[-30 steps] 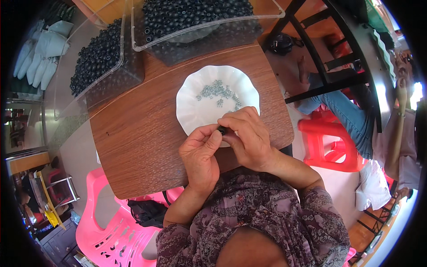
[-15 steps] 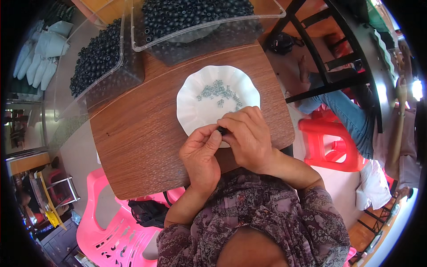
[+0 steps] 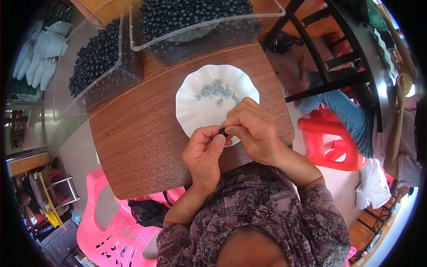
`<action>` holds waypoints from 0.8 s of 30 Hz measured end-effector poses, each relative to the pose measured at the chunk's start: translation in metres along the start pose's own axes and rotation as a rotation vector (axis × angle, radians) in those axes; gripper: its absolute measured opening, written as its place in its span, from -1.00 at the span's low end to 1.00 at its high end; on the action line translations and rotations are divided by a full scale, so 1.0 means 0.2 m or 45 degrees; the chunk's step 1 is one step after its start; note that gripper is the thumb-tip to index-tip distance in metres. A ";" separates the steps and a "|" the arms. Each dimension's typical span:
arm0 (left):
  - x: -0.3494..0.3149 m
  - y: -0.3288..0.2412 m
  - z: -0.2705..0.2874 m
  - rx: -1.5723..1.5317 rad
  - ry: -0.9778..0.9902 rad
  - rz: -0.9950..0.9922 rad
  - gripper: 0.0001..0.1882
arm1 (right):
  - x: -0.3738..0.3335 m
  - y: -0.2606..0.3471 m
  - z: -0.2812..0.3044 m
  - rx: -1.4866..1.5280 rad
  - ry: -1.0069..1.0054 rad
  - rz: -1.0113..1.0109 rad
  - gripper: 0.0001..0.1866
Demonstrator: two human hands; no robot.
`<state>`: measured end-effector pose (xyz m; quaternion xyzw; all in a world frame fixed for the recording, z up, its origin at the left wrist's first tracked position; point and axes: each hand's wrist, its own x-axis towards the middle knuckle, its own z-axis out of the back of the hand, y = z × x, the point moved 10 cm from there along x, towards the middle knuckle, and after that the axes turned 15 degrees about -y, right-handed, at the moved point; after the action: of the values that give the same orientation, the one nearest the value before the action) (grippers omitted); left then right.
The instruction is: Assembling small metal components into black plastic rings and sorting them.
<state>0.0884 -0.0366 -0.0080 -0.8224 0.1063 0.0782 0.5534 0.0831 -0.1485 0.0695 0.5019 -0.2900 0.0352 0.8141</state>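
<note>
My left hand (image 3: 204, 155) is closed, pinching a small round black part (image 3: 223, 131) between thumb and fingertips. My right hand (image 3: 255, 131) meets it there with thumb and forefinger pressed together at the part's edge; whatever those fingertips hold is hidden. Both hands hover over the near rim of a white scalloped plate (image 3: 189, 109). On the plate lies a loose scatter of tiny, pale greenish, see-through pieces (image 3: 216, 90), some partly behind my right hand.
Two clear plastic bins, one at the back (image 3: 195, 49) and one at the left (image 3: 115, 84), hold many black round parts. They stand on the brown wooden table (image 3: 138, 147). A pink chair (image 3: 100, 222) is at left, a red stool (image 3: 311, 142) at right, near a seated person's jeans (image 3: 342, 104).
My right hand has shifted slightly right and its fingers have curled into a tighter pinch at the black part. My left hand still holds that part, moved a little right.
</note>
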 end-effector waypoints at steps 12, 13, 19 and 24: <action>0.00 -0.02 0.04 0.139 -0.124 -0.230 -0.82 | -0.01 0.03 -0.03 -0.212 -0.057 0.091 -0.81; 0.00 -0.02 0.05 0.173 -0.136 -0.269 -0.83 | -0.01 0.03 -0.03 -0.214 -0.062 0.075 -0.82; 0.01 -0.03 0.06 0.213 -0.166 -0.266 -0.82 | -0.02 0.02 -0.03 -0.218 -0.073 0.059 -0.80; 0.05 -0.05 0.04 0.022 -0.135 -0.054 -0.83 | -0.05 0.05 -0.04 -0.116 -0.074 0.135 -0.74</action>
<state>0.1004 -0.0259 -0.0056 -0.8143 0.0599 0.1091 0.5670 0.0753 -0.1352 0.0692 0.4490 -0.3410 0.0503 0.8244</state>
